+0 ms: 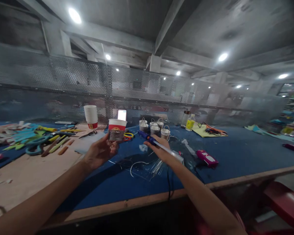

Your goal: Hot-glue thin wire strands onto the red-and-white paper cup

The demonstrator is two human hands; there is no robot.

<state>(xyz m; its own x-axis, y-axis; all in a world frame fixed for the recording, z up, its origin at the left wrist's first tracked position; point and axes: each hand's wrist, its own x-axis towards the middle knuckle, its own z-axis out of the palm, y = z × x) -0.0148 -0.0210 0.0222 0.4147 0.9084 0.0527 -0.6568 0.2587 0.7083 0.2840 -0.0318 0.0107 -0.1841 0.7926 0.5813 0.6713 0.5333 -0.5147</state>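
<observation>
left hand [100, 151] gripping paper cup [116, 130], right hand [160, 147] gripping glue gun [152, 141]

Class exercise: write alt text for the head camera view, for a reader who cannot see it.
Over a blue workbench, the left hand holds up a red-rimmed paper cup while the right hand grips a blue-handled tool. Small white cups with wire handles stand behind.

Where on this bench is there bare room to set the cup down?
Bare blue mat lies right of the pink tool, toward the wooden edge. Bare board sits under the left forearm. Crowded: scissors and sticks far left, small white pots behind the hands.
</observation>
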